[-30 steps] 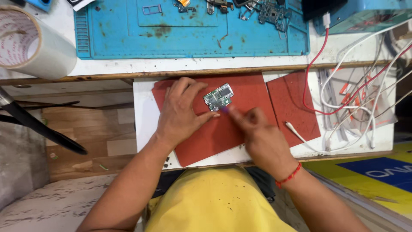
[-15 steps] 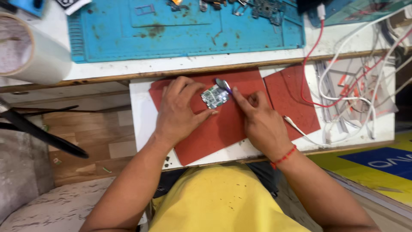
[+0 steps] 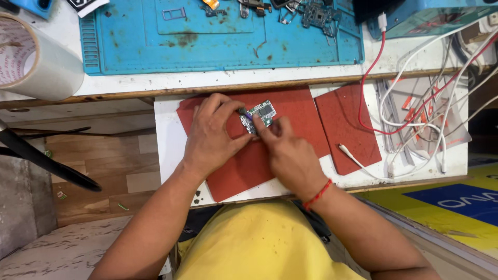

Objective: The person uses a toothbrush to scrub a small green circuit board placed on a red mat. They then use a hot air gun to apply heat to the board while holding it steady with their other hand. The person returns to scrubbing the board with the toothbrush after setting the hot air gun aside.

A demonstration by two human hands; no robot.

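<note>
Matt, grainy red pad (image 3: pixel 290 111) under a glossy green circuit board (image 3: pixel 258 116); stained blue rubbery mat (image 3: pixel 223 39); glossy tape roll (image 3: pixel 36 59); white tabletop (image 3: pixel 166 135), speckled.

A white workbench (image 3: pixel 218 80) runs across the top of the picture, with a wooden strip along its front edge. A big blue mat (image 3: pixel 218 36) with brown stains covers much of it. A white pull-out shelf (image 3: pixel 166 150) sits lower, in the middle. In the upper left stands a fat roll of clear tape (image 3: pixel 36 59). On the right, red and white cables (image 3: pixel 415 103) lie in a tangle. The floor (image 3: pixel 83 171) on the left looks like light brown wood planks, with a grey marbled part at the lower left. A dark bar (image 3: pixel 46 163) crosses there, maybe a chair leg. The light is bright and even.
</note>
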